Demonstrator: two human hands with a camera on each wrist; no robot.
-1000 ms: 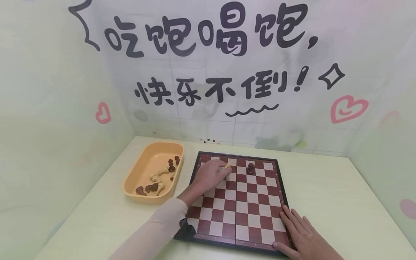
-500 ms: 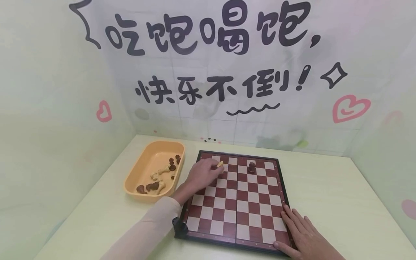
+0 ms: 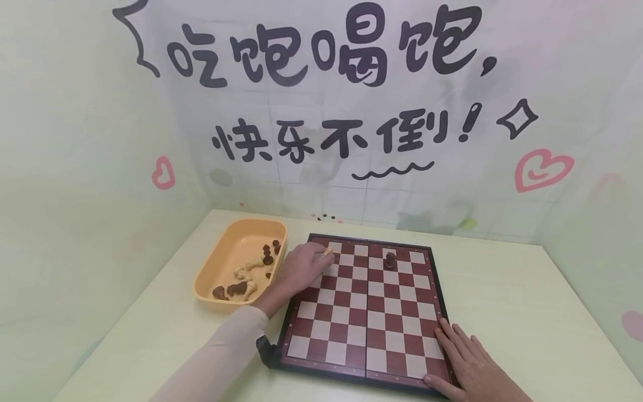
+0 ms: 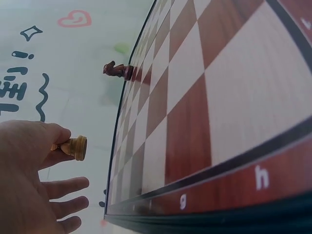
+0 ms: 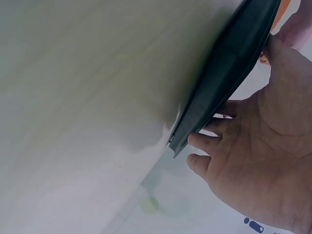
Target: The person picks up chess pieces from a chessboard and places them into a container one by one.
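Above the far left squares of the chessboard (image 3: 359,315), my left hand (image 3: 300,269) pinches a pale chess piece (image 4: 77,147) between thumb and index finger. The left wrist view shows its round base facing the board and the other fingers stretched out; the piece's head is hidden in the grip. My right hand (image 3: 471,360) rests along the board's near right edge with its fingers straight, touching the rim in the right wrist view. A dark red-brown knight (image 4: 117,70) stands on a far square in the right half of the board.
Left of the board sits a yellow-orange tray (image 3: 228,245) with several pale and dark chess pieces lying in it. A printed wall sheet (image 3: 321,195) closes off the table's back, and similar sheets rise at both sides.
My left hand has moved left along the far side of the board with the pale chess piece still pinched. The right hand and the dark knight have stayed in place.
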